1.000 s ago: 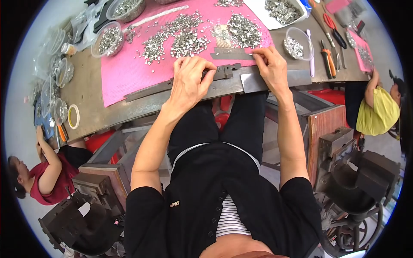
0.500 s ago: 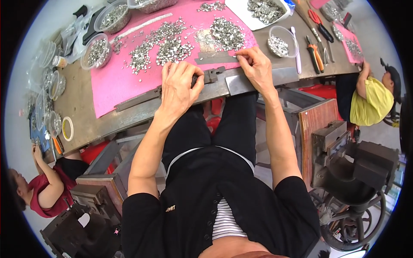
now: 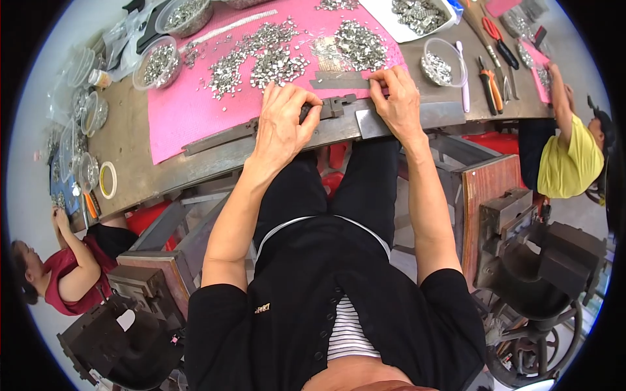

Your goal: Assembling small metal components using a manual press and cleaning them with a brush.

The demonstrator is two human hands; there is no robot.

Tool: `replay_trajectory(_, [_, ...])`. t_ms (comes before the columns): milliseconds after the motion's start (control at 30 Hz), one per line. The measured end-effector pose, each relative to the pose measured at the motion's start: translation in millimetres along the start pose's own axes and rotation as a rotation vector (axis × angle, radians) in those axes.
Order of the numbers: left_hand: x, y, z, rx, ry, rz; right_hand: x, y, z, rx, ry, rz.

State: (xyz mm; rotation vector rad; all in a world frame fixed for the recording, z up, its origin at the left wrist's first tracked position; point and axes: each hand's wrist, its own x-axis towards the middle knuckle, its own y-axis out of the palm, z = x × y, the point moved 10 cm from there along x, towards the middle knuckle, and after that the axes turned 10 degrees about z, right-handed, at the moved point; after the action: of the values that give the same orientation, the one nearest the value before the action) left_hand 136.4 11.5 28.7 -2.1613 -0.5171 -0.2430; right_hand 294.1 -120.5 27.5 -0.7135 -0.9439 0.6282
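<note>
My left hand lies over a long grey metal bar that runs along the table's front edge. Its fingertips press on a small dark metal block on that bar. My right hand pinches the right end of a flat grey metal strip lying on the pink mat. Several heaps of small silver metal parts are spread over the mat just beyond both hands.
Clear bowls of silver parts stand at the left and a round one at the right. Orange-handled pliers and red scissors lie further right, a tape roll at the left. A person in red and a person in yellow work nearby, dark presses below.
The view has shifted slightly. Both hands stay at the bar and the strip. My left fingers have curled further onto the dark block.
</note>
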Motion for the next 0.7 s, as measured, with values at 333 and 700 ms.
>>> replay_trajectory(333, [-6,-2,3,-0.033,-0.026,-0.041,4,8,58,0.157,-0.227,0.13])
replay_trajectory(700, [2,-14,3,0.069,-0.038,-0.123,0,33,103,-0.106,-0.419,0.274])
